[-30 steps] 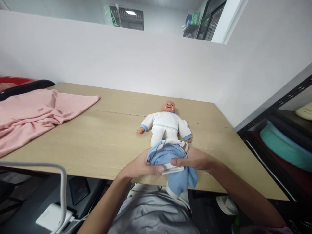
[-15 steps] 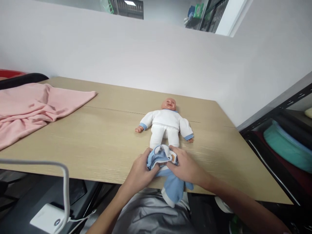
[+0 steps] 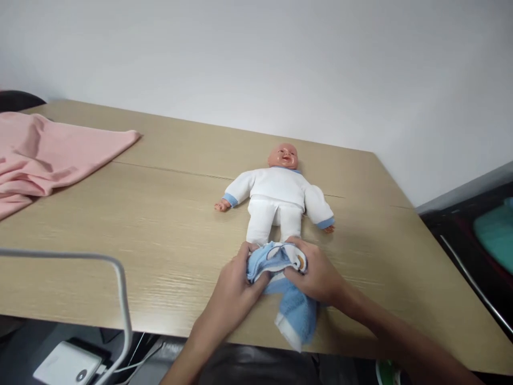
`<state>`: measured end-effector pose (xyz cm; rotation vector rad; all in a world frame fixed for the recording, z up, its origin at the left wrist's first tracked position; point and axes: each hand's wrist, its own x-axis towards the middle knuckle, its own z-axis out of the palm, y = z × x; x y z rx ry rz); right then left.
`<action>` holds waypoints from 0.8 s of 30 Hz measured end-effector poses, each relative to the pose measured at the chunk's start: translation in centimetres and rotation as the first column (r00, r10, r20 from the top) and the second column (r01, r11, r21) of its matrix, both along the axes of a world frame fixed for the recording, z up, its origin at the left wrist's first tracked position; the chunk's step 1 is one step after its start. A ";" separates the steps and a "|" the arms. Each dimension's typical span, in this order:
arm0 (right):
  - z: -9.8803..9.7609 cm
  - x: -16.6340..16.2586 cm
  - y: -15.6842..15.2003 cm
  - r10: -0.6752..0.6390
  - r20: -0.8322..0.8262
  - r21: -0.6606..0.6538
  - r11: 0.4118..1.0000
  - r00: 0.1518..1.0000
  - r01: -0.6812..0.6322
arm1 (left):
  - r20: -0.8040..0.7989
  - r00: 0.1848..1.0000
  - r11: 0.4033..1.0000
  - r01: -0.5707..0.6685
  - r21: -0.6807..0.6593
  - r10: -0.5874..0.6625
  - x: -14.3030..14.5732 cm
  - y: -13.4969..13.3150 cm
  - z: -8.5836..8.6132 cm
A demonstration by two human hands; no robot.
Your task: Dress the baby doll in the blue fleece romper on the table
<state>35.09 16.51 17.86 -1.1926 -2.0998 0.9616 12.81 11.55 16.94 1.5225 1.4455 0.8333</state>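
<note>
A baby doll [image 3: 276,187] lies on its back on the wooden table, head toward the wall, in a white top with blue cuffs and white trousers. At its feet, a small blue and white garment [image 3: 298,315] is bunched up between my hands. My left hand [image 3: 236,283] pinches the garment's left edge, thumb in front. On the opposite edge, my right hand [image 3: 316,272] grips it the same way. The garment's opening is spread between them, and a blue part with a white end hangs toward me. The doll's feet are hidden behind the cloth and hands.
A pink cloth [image 3: 52,155] lies crumpled on the left of the table [image 3: 160,230]. A grey cable [image 3: 120,278] curves across the lower left, above a white device [image 3: 68,363]. A dark shelf with teal fabric [image 3: 497,235] stands at the right.
My view has tipped down and come closer, so the window above the wall is out of sight. Both hands keep hold of the garment at the doll's feet.
</note>
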 end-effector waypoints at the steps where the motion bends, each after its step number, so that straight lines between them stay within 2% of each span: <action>1: -0.1 0.2 0.5 -0.002 -0.011 0.006 1.000 1.000 0.002 | 0.003 1.000 1.000 0.001 0.003 -0.001 0.2 0.4 0.0; 7: 0.5 0.5 3.6 -0.045 -0.021 0.047 0.998 0.999 0.046 | 0.076 0.997 0.999 0.009 0.033 -0.012 0.6 1.9 0.4; 9: 1.3 0.0 3.7 -0.048 -0.017 0.048 0.998 0.999 0.048 | 0.117 0.993 1.000 0.001 0.009 -0.002 0.3 1.7 0.6; 13: 2.8 -1.8 2.4 0.024 0.012 -0.050 0.999 1.000 -0.023 | 0.165 0.985 0.998 -0.033 -0.056 0.042 -0.8 1.0 0.7; 16: 3.0 -3.1 1.4 0.026 0.178 -0.055 0.998 0.984 -0.017 | 0.081 0.995 0.996 -0.047 -0.073 0.053 -1.6 0.6 0.1; 20: 2.6 -4.3 0.7 0.011 0.407 -0.048 0.999 0.914 0.009 | -0.090 0.996 0.999 -0.018 -0.049 0.014 -2.1 0.4 -0.4; 24: 2.5 -4.5 -0.3 0.002 0.470 -0.045 0.999 0.882 0.022 | -0.211 0.973 0.995 0.094 -0.035 -0.099 -2.0 0.4 0.1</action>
